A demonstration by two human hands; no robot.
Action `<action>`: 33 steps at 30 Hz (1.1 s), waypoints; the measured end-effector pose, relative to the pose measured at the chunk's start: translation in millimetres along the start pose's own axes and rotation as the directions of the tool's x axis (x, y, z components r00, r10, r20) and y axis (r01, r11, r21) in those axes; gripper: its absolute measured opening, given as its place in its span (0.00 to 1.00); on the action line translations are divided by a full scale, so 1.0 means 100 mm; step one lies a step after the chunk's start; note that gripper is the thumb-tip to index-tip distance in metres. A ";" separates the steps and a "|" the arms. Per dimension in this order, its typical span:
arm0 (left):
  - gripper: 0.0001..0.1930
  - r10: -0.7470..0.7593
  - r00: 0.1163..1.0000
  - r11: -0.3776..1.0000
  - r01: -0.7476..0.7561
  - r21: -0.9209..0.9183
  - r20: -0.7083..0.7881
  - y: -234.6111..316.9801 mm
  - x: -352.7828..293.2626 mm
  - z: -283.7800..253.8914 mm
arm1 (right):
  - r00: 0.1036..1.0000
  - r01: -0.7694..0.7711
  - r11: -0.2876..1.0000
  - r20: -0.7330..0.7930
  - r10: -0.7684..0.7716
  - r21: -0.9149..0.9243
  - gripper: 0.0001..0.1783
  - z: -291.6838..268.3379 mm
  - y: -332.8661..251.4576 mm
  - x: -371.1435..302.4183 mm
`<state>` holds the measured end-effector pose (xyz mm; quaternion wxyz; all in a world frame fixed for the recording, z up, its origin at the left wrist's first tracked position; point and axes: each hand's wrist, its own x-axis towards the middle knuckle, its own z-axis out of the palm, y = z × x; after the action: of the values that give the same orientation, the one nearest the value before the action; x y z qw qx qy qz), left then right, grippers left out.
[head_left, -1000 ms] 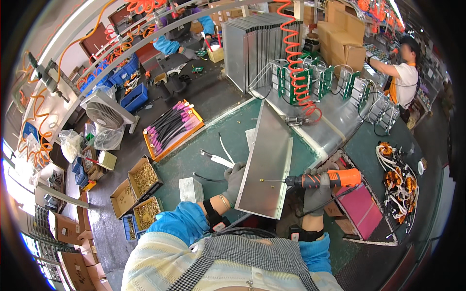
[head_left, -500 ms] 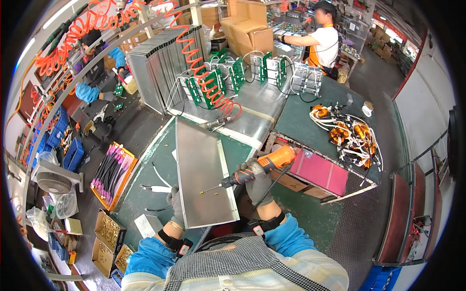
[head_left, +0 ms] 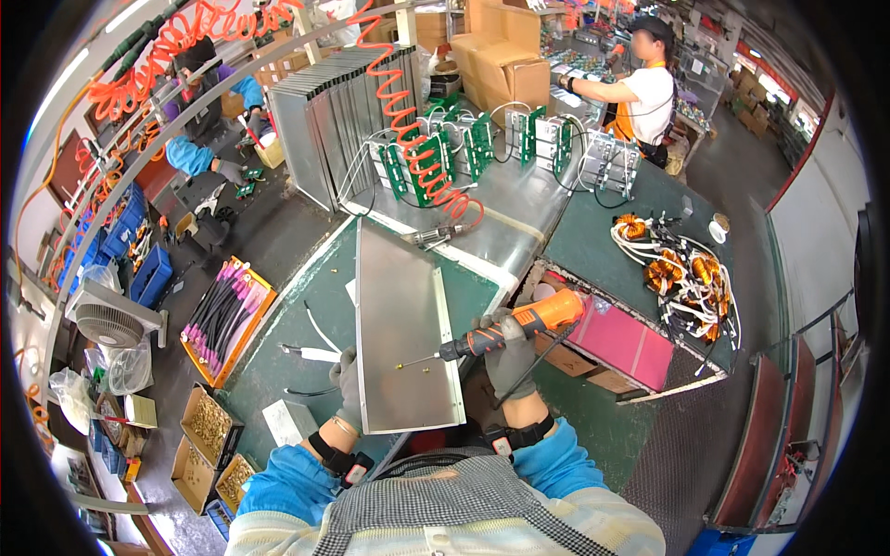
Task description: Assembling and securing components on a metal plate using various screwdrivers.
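A grey sheet-metal panel (head_left: 400, 306) with a folded flange along its right side stands tilted in front of me. My left hand (head_left: 347, 382), in a grey glove, is closed on its left edge; some fingers are hidden behind the metal. In my gloved right hand (head_left: 510, 357) is an orange and black power screwdriver (head_left: 547, 313), with the fingers wrapped round its body. Its long thin bit (head_left: 422, 360) points left across the panel, the tip at a small brass-coloured spot. A small brass-coloured screw (head_left: 426, 370) shows just right of that tip.
Beneath the panel is a green bench (head_left: 278, 357) with loose cables (head_left: 320, 353) and a white block (head_left: 287, 423). Boxes of brass screws (head_left: 211, 428) sit at left. Beyond are a coiled red hose (head_left: 408, 139), green circuit-board assemblies (head_left: 431, 167), and copper coils (head_left: 686, 269). A co-worker (head_left: 642, 97) stands far right.
The whole scene has shifted slightly right in the picture. Both hands keep their grips, and the screwdriver's bit stays at nearly the same place on the panel.
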<state>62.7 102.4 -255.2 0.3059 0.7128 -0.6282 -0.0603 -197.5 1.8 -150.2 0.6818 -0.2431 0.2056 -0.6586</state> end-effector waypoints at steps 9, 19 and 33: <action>0.18 -0.110 0.985 0.989 0.096 0.112 0.129 0.34 0.09 -0.23 | 1.000 -0.011 0.998 -0.016 0.012 0.061 0.08 -0.05 0.01 -0.01; 0.16 -0.046 0.998 0.979 0.053 -0.196 0.039 0.15 0.06 -0.10 | 1.000 -0.006 0.996 0.013 0.005 0.092 0.15 -0.02 -0.01 -0.02; 0.21 0.230 0.927 0.973 -0.219 -0.070 0.295 -0.22 -0.12 -0.15 | 0.999 0.026 0.995 0.037 -0.030 0.101 0.13 -0.13 0.04 0.09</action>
<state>86.5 119.8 -258.2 0.2243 0.6131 -0.7436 -0.1440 -202.2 -8.0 -162.6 0.6877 -0.2239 0.1557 -0.6728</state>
